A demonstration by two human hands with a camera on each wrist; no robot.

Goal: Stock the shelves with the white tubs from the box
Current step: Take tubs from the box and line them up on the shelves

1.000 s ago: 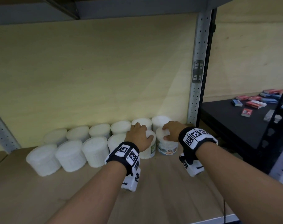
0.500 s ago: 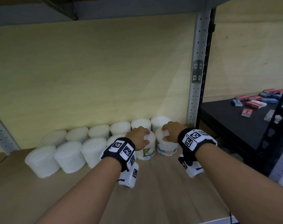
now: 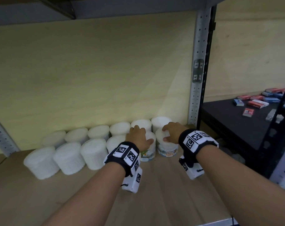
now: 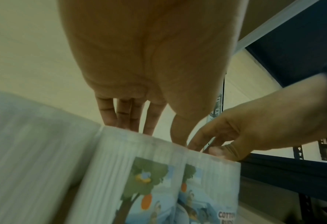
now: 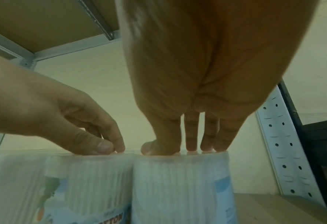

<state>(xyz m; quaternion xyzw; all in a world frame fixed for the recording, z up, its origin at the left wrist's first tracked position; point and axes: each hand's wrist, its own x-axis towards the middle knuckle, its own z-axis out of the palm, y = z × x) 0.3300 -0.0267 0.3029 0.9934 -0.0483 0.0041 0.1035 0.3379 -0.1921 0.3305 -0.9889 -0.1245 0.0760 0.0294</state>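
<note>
So from where I'm watching, two rows of white tubs (image 3: pixel 68 158) run along the wooden shelf (image 3: pixel 171 193), far row against the back wall. My left hand (image 3: pixel 138 137) sits on top of the fifth tub (image 3: pixel 148 154) in the near row, fingers draped loosely over its lid, not squeezing. Right beside it and touching it, my right hand (image 3: pixel 172 132) rests fingertips-down on the end tub (image 3: pixel 167 149), thumb on its near edge. Way off right, small boxes (image 3: pixel 257 103) lie on a black shelf (image 3: pixel 233 124).

right hand (image 5: pixel 197 75): fingertips on right tub (image 5: pixel 180 181) lid | left hand (image 5: pixel 53 113): fingertips on adjacent tub (image 5: pixel 89 181)
</note>
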